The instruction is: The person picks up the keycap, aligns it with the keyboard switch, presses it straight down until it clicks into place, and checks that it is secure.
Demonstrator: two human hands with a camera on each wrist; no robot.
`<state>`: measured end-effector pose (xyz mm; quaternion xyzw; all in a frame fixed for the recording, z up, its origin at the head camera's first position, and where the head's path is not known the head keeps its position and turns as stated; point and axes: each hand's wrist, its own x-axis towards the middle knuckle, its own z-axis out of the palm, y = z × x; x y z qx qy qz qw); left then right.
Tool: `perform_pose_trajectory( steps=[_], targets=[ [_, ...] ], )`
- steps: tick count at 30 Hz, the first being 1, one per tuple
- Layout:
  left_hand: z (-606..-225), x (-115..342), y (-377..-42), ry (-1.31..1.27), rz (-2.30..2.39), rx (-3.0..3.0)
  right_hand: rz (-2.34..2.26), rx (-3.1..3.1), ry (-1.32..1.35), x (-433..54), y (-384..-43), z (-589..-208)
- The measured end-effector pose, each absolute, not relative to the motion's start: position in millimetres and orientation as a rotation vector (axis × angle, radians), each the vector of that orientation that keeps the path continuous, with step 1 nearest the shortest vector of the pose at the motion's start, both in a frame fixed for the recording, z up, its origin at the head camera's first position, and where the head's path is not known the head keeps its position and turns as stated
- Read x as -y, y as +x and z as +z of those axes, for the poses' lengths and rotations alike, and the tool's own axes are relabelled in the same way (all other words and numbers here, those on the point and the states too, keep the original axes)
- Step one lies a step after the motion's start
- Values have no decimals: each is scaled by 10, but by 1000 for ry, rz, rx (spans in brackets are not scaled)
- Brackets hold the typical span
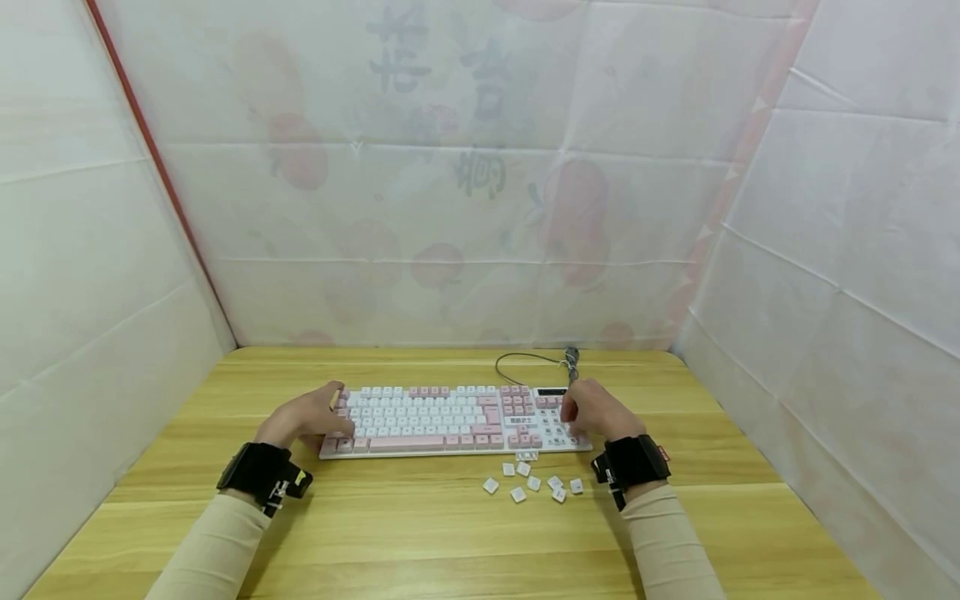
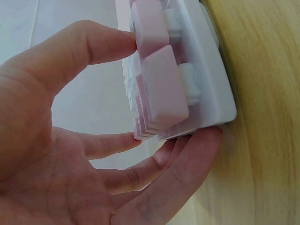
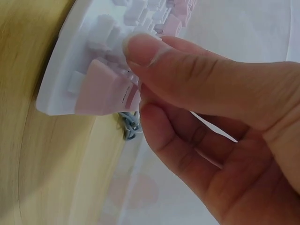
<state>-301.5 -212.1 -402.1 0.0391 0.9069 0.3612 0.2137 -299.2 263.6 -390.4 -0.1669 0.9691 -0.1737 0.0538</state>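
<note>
A white and pink keyboard [image 1: 420, 452] lies on the wooden table. My left hand [image 1: 318, 414] holds its left end, thumb on a pink keycap [image 2: 152, 28] and other fingers against the edge of the white base [image 2: 206, 70]. Over the number pad at the right end is my right hand [image 1: 600, 410], its fingers curled and thumb close to the index finger. Beside these fingertips, a pink keycap [image 3: 105, 91] sits on the board; whether anything is pinched is hidden. Bare switch positions [image 1: 553, 429] show in the number pad. Several loose white keycaps [image 1: 518, 494] lie in front.
A dark cable [image 1: 572, 358], partly bundled, lies behind the keyboard near its right end. A pale, clear-looking piece [image 1: 527, 456] lies at the keyboard's front edge. Pale printed sheeting [image 1: 450, 208] closes off the back and both sides of the table [image 1: 420, 542].
</note>
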Motion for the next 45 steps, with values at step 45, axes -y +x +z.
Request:
perform_pose_trajectory(
  steps=[45],
  targets=[
    [-4072, 2057, -3008, 44, 1007, -2562, -383, -2978, -372, -2601, -2958, -3868]
  ],
)
